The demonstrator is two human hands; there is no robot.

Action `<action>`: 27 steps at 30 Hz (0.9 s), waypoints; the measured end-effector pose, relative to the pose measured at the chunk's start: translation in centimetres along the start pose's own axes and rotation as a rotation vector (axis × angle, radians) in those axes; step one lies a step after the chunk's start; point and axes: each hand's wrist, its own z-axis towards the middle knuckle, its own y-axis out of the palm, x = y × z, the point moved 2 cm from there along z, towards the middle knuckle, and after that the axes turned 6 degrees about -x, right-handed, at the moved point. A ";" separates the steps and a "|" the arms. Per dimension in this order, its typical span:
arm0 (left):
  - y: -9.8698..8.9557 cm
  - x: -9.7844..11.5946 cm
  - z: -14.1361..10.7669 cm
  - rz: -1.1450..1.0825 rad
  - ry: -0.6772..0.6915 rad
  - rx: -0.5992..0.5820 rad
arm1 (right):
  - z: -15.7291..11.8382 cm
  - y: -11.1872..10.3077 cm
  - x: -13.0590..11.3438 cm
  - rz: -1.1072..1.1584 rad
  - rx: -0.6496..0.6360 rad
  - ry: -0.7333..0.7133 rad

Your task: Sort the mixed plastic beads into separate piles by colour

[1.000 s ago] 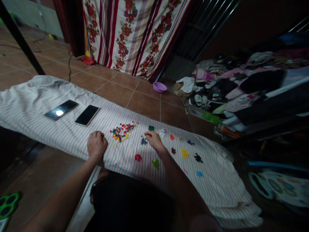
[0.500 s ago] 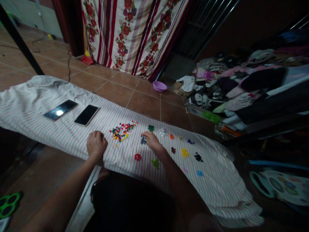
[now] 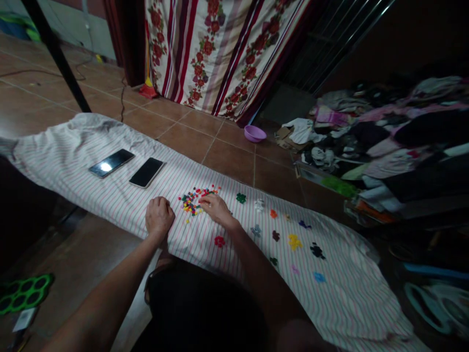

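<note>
A mixed heap of small bead-like pieces in many colours lies on the striped cloth. My right hand reaches onto the right side of that heap, thumb and fingertips pinched together; what they hold, if anything, is too small to make out. Left of the heap, my left hand rests on the cloth with its fingers curled in. Right of the heap are single-colour clusters, among them dark green pieces, white pieces, grey pieces, red pieces and yellow pieces. My right forearm hides part of the cloth.
Two phones lie on the cloth to the left. Farther right are black pieces and blue pieces. Beyond the cloth, a purple basin sits on the tiled floor, near piled clothes. A patterned curtain hangs behind.
My right hand has moved left, from a dark grey cluster to the mixed heap. The left hand stays on the cloth. The whole view has shifted slightly.
</note>
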 end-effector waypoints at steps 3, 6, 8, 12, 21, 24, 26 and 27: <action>0.1 0.0 0.1 0.012 0.003 0.006 | 1.7 1.7 -1.8 -0.056 -0.056 -0.035; 0.1 0.0 0.1 0.026 0.002 0.008 | 2.7 2.5 -2.5 -0.123 -0.115 0.009; 0.1 0.0 0.1 0.029 0.002 0.004 | 3.1 2.5 -2.7 -0.147 -0.137 0.022; 0.1 0.0 0.1 0.023 -0.004 0.012 | 3.5 2.4 -2.6 -0.161 -0.144 0.010; 0.0 0.0 0.1 0.013 -0.002 -0.006 | 2.4 2.1 -2.1 -0.134 -0.112 -0.074; -0.1 0.1 0.1 0.020 -0.004 -0.011 | 2.6 2.3 -2.3 -0.199 -0.153 -0.076; -0.2 0.2 0.1 0.016 -0.001 -0.012 | 2.8 2.4 -2.4 -0.246 -0.174 -0.072; -0.3 0.2 0.1 0.012 0.000 -0.011 | 3.0 2.4 -2.5 -0.266 -0.180 -0.076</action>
